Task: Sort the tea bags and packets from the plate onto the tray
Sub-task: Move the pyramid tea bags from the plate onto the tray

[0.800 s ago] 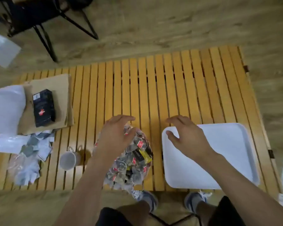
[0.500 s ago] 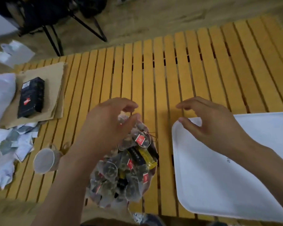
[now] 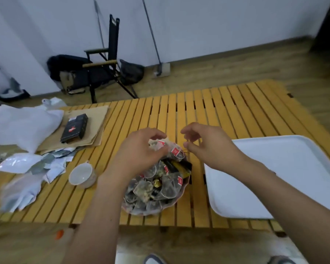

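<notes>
Our left hand (image 3: 141,151) pinched a tea bag (image 3: 157,144) at the plate's (image 3: 143,213) far edge. Our right hand (image 3: 210,147) curled beside it, gripping something or nothing, we couldn't tell. A slow lift was needed, then across to the tray (image 3: 274,178) right of the plate.

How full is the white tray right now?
Empty, as far as visible: the tray shows only bare white surface, while tea bags lie heaped on the plate.

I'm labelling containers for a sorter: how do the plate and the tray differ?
The plate is round with a scalloped rim; the tray is rectangular. The plate is heaped with tea bags; the tray shows nothing on it. The plate looks smaller than the tray. Both lie on the slatted table.
</notes>
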`<state>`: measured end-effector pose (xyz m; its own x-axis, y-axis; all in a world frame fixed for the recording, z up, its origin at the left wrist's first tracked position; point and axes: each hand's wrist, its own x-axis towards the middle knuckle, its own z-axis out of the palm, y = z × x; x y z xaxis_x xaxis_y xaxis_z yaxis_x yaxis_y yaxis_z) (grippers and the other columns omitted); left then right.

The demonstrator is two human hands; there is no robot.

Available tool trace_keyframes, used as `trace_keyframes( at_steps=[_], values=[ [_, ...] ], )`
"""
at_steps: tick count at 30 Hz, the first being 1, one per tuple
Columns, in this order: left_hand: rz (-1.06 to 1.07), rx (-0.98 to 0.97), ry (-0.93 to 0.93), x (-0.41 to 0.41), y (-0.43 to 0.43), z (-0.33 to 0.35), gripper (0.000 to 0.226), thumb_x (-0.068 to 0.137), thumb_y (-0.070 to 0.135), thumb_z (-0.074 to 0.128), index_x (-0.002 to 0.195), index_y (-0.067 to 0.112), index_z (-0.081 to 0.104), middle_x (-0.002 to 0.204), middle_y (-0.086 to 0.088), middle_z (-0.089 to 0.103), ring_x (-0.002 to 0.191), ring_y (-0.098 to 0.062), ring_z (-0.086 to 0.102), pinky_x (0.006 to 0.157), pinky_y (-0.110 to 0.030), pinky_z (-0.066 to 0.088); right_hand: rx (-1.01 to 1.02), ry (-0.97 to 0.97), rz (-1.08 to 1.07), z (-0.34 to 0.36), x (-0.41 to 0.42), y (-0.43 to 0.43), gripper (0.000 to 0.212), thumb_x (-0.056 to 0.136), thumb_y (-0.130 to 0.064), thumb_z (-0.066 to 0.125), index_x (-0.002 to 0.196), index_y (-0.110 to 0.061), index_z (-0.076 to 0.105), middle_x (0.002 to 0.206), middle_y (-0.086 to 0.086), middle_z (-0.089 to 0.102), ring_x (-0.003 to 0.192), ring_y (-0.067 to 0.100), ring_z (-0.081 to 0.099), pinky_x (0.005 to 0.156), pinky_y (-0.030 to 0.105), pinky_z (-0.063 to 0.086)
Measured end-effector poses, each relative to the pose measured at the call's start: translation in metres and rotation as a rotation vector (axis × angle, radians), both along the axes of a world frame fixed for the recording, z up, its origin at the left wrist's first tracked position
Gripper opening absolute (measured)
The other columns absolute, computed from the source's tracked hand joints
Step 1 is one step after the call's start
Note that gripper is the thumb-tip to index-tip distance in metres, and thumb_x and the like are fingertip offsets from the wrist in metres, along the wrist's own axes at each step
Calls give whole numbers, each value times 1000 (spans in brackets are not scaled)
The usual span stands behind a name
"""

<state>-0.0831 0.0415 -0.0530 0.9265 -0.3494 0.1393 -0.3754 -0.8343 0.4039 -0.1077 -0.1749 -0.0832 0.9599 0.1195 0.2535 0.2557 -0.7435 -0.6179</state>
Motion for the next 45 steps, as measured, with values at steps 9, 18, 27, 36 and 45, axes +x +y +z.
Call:
trace_keyframes(
  at_steps=[9, 18, 27, 36, 45],
  values=[
    [-4, -20, 81, 3, 19, -18, 26, 85, 34, 79, 110, 33, 73, 125, 8, 67, 119, -14, 60, 99, -39, 51, -216, 122, 36, -22, 37, 36, 40, 101, -16, 55, 140, -26, 56, 129, 4, 63, 108, 25, 65, 84, 40, 56],
    [-29, -93, 30, 15, 19, -22, 3, 88, 35, 73, 90, 33, 75, 109, 9, 73, 106, -14, 66, 93, -44, 55, -120, 76, 70, -6, 46, 31, 5, 94, -29, 69, 96, -27, 73, 98, -12, 72, 93, 10, 66, 78, 37, 57],
    [-72, -211, -56, 7, 4, -9, 6, 91, 34, 74, 94, 29, 74, 107, 14, 73, 108, -8, 65, 98, -38, 52, 220, 29, -267, 19, -13, -49, 7, 91, -26, 74, 88, -20, 74, 84, -13, 73, 78, 4, 68, 71, 23, 53],
    [-77, -303, 47, 14, -33, -22, 5, 95, 30, 70, 97, 29, 74, 98, 19, 72, 98, 7, 61, 94, -30, 53, 141, 216, -397, -45, 2, -81, 9, 91, -30, 72, 84, -24, 71, 84, -12, 72, 88, 9, 67, 67, 23, 48],
    [-113, -234, 97, 20, -50, -28, 4, 96, 30, 68, 96, 30, 71, 87, 18, 71, 85, -2, 67, 85, -38, 58, 87, 319, -377, -55, -5, -90, 41, 80, -35, 85, 115, -24, 67, 107, -11, 69, 97, 13, 64, 72, 23, 50]
  ],
)
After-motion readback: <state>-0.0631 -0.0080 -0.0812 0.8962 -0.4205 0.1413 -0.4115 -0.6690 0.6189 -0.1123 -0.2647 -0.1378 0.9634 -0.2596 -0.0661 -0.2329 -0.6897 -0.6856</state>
